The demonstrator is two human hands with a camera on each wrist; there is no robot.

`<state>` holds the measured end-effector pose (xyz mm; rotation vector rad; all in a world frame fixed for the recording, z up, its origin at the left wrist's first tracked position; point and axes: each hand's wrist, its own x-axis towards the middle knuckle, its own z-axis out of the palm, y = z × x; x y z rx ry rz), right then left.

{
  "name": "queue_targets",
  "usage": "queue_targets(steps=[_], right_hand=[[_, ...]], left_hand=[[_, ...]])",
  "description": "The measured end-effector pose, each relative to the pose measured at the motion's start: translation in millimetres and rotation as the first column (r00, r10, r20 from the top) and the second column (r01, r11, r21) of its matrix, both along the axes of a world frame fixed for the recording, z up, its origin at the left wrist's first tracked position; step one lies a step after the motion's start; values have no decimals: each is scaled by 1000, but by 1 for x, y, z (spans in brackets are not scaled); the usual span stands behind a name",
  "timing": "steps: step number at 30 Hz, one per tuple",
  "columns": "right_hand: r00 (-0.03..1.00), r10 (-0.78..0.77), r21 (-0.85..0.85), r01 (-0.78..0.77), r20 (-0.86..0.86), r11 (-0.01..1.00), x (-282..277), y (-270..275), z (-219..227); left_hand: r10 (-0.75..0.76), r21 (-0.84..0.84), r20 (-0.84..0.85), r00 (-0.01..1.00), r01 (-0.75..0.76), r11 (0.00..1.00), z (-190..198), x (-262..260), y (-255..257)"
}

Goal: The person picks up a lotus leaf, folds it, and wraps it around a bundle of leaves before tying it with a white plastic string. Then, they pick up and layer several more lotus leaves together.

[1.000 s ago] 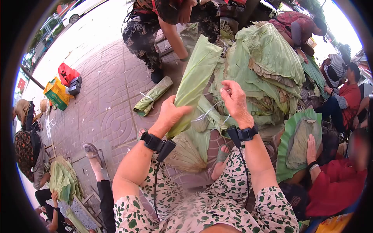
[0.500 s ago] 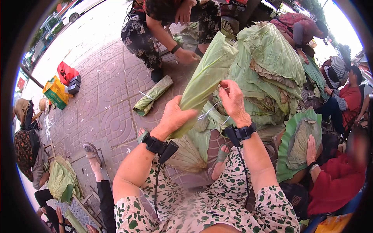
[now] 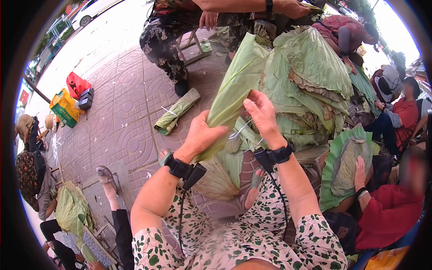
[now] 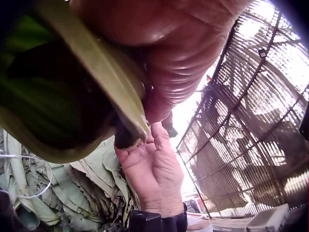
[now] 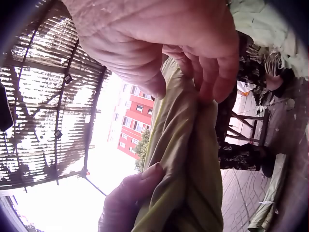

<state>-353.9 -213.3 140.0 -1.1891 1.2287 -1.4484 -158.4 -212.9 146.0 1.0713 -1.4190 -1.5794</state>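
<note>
Head view: the left hand (image 3: 202, 134) grips the leaf roll (image 3: 238, 78) near its lower end; the right hand (image 3: 264, 118) bends its fingers onto the right edge. Left wrist: the mouth gapes; slackening could unfurl it. Right wrist: thumb and fingers straddle it, part-closed; hard pulling might split it.

Left arm (image 3: 155, 193): one, bare along the forearm, bent at the elbow, angled forward and inward.
Left hand (image 3: 202, 134): one, gripping, with thumb laid across the front and fingers mostly hidden in the head view.
Right arm (image 3: 299, 191): one, bare along the forearm, slanting forward and inward.
Right hand (image 3: 263, 118): one, set farther forward than the left, near but apart, pinching, with thumb opposed to bent fingers.
</note>
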Motion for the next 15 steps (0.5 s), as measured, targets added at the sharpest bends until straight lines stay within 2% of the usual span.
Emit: queue_targets(steps=[3, 5, 8, 11, 15], right_hand=[[998, 63, -13, -63, 6, 998, 2, -2, -9], [994, 27, 68, -35, 104, 997, 1, -3, -10], [977, 64, 64, -79, 203, 995, 0, -5, -12], [970, 142, 55, -155, 197, 986, -1, -4, -12], [981, 113, 89, -128, 156, 988, -1, -4, -14]], left_hand=[[-12, 12, 22, 1000, 12, 1000, 2, 0, 0], [-8, -2, 26, 1000, 8, 1000, 1, 0, 0], [-2, -31, 45, 999, 3, 1000, 3, 0, 0], [-2, -41, 51, 999, 4, 999, -1, -1, 0], [-3, -32, 45, 999, 5, 999, -2, -1, -1]])
